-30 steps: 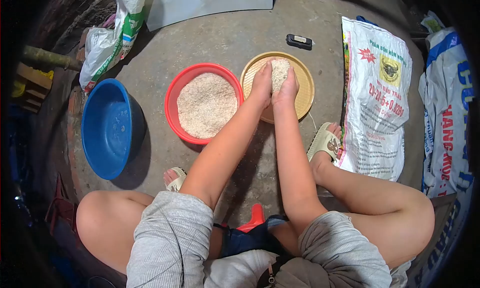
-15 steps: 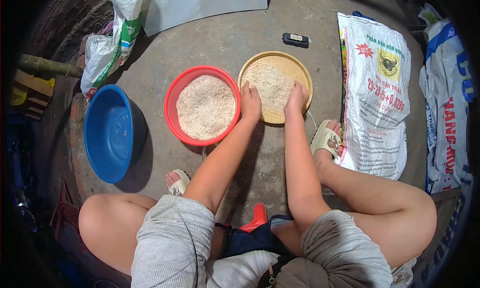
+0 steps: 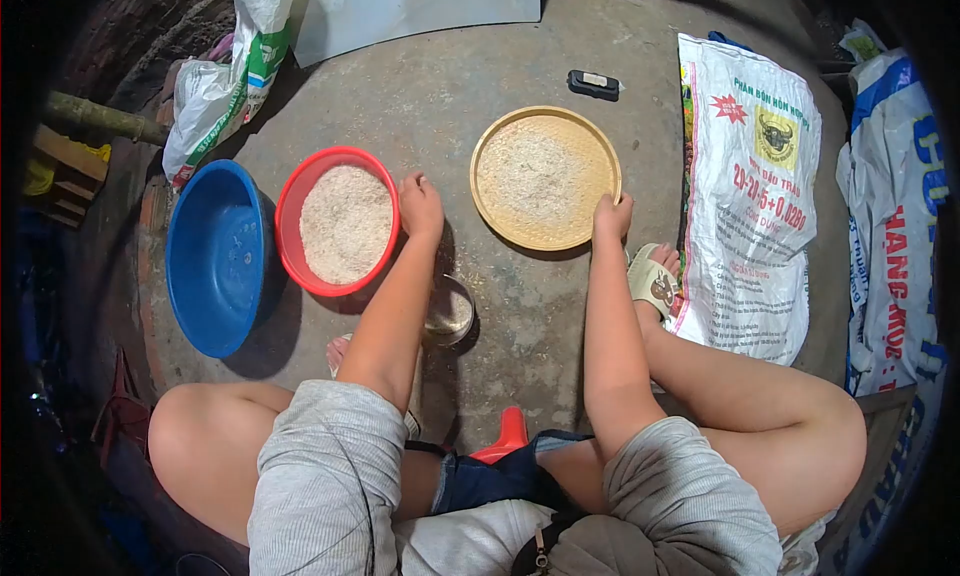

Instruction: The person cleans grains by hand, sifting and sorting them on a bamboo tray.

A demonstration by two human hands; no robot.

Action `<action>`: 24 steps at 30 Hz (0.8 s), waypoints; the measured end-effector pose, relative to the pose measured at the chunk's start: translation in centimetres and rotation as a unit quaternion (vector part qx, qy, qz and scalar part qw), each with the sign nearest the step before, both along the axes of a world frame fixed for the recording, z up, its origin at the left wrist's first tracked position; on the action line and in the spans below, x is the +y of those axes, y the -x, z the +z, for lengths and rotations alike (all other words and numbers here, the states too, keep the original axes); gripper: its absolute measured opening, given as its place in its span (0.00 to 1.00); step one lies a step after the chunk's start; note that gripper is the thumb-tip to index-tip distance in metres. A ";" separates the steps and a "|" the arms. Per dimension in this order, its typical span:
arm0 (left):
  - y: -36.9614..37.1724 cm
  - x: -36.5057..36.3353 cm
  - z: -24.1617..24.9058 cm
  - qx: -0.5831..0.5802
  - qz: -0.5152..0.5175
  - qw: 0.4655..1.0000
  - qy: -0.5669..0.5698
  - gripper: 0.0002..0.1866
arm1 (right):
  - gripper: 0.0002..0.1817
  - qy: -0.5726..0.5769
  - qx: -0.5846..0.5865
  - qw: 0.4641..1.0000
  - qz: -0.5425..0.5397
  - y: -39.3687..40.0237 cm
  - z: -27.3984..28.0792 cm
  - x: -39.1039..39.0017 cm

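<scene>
My left hand (image 3: 421,207) is at the right rim of a red plastic basin (image 3: 287,251), its fingers curled against the edge. The basin holds a heap of pale rice-like grain (image 3: 345,226). My right hand (image 3: 612,217) pinches the lower right rim of a round woven bamboo tray (image 3: 545,238). A thin layer of pale grain (image 3: 540,171) lies across the tray. Beneath my left forearm, a metal bowl (image 3: 452,311) is partly covered from view.
A blue basin (image 3: 215,261) leans at the left beside the red one. Printed white sacks (image 3: 750,196) lie on the right, another sack (image 3: 205,106) at upper left. A small black object (image 3: 594,85) is beyond the tray. A grey sheet (image 3: 410,16) lies at the back.
The red basin has shifted left, toward the blue basin, with my left hand now at its rim. My right hand has moved from the grain to the tray's rim. The metal bowl has come into view.
</scene>
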State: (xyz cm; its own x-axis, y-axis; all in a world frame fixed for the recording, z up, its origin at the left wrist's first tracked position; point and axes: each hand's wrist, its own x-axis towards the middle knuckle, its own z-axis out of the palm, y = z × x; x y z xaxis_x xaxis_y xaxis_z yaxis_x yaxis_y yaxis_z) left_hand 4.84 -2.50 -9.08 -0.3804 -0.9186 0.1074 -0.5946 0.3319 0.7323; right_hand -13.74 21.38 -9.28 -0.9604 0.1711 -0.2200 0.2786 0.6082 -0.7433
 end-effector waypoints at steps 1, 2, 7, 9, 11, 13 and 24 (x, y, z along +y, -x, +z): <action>0.1 -0.3 -0.5 -0.001 -0.001 1.000 0.002 0.15 | 0.16 0.031 -0.004 0.999 0.002 -0.2 0.1 0.0; 0.4 -0.6 -1.3 0.019 -0.005 0.996 -0.082 0.17 | 0.16 0.034 -0.006 0.999 0.002 -0.4 0.2 -0.2; 0.6 0.9 -1.2 -0.052 -0.056 0.990 -0.117 0.24 | 0.13 0.174 0.057 0.983 0.029 -1.0 -1.1 -2.0; 1.1 0.8 -0.5 0.041 -0.052 0.980 -0.189 0.25 | 0.13 0.237 0.049 0.970 0.036 -0.9 -1.1 -2.4; 1.8 0.3 0.6 0.138 -0.049 0.955 -0.256 0.27 | 0.13 0.300 0.043 0.952 0.046 -0.3 0.0 -2.4; 2.6 -0.4 4.6 0.281 -0.062 0.857 -0.427 0.28 | 0.13 0.314 -0.038 0.944 0.094 1.3 2.6 -2.0; -6.0 -13.1 27.7 0.182 -0.220 0.896 -0.340 0.14 | 0.17 0.348 -0.032 0.858 0.377 -2.2 24.5 -14.6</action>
